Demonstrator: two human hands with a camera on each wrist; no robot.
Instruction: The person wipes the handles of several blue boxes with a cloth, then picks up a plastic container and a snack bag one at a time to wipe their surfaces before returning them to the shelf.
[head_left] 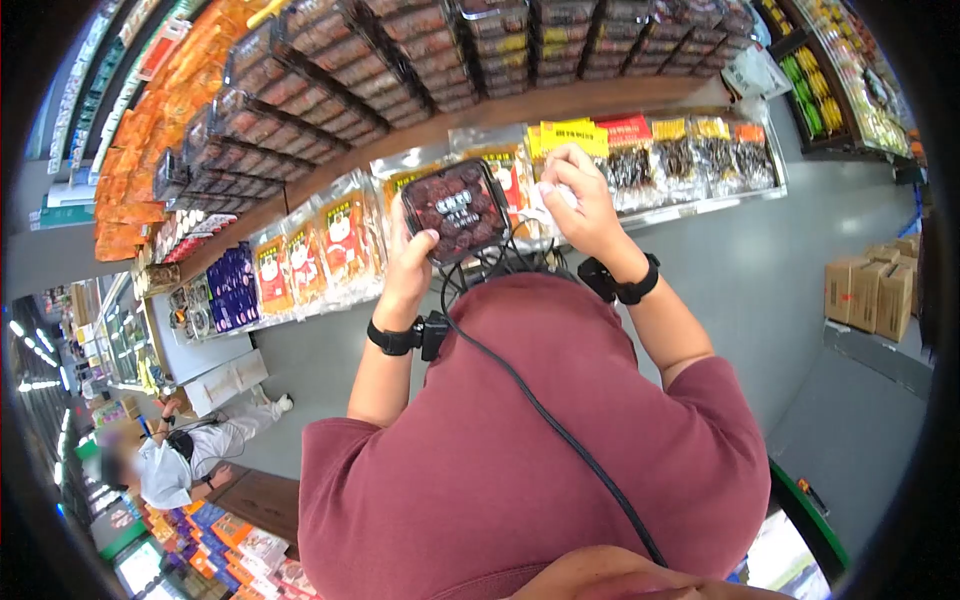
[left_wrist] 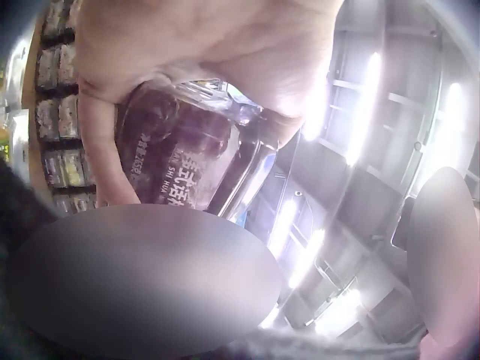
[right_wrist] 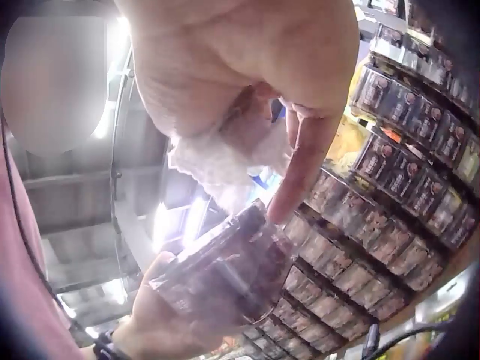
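Observation:
My left hand (head_left: pixel 408 268) grips a clear plastic box of dark red dried fruit (head_left: pixel 455 210) from below and holds it up in front of the shelf. In the left wrist view the box (left_wrist: pixel 187 161) sits in the palm with its label showing. My right hand (head_left: pixel 583 195) is just right of the box and clutches a crumpled white cloth (head_left: pixel 545 205). In the right wrist view the cloth (right_wrist: pixel 214 161) is bunched under the palm, and the index finger (right_wrist: pixel 300 169) points down onto the top edge of the box (right_wrist: pixel 225 274).
Rows of similar boxed fruit (head_left: pixel 400 50) fill the upper shelf. Bagged goods (head_left: pixel 330 240) hang along the lower shelf edge. Cardboard cartons (head_left: pixel 872 285) stand at the right. Another person (head_left: pixel 190 455) crouches at the lower left on the grey floor (head_left: pixel 760 280).

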